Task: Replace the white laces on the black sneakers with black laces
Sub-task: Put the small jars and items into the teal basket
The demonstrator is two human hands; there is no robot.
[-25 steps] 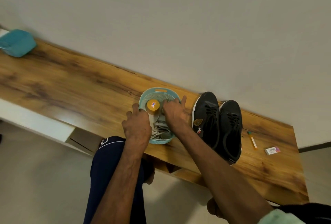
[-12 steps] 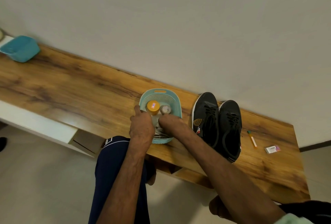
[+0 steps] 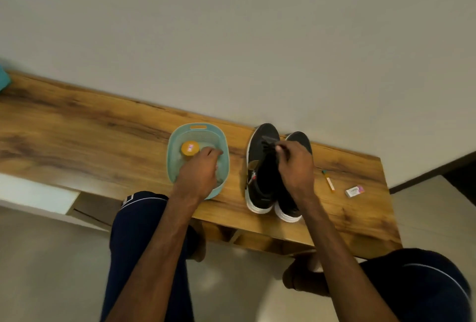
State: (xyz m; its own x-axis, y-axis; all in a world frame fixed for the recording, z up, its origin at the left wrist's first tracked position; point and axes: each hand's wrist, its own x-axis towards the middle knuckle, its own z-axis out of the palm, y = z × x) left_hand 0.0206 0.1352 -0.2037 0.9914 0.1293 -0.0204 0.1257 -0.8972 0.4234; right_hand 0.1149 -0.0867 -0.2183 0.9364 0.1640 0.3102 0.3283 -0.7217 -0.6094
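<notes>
Two black sneakers with white soles stand side by side on the wooden table, the left sneaker (image 3: 258,175) and the right sneaker (image 3: 300,138), toes toward the wall. My right hand (image 3: 296,167) hovers over them and pinches a black lace (image 3: 268,142) near the left sneaker's front eyelets. My left hand (image 3: 199,171) lies inside the teal basket (image 3: 198,127), fingers loosely bent over its contents. A bit of pale lace (image 3: 219,181) shows beside that hand; the rest is hidden under it.
An orange-lidded jar (image 3: 190,147) sits in the basket. A pen (image 3: 328,180) and a small white-pink box (image 3: 355,191) lie right of the sneakers. A teal container (image 3: 3,79) peeks in at the far left. My knees are below the table's front edge.
My right hand left the basket and moved right over the sneakers, where it now pinches a black lace. My left hand stayed in the basket and reached further in.
</notes>
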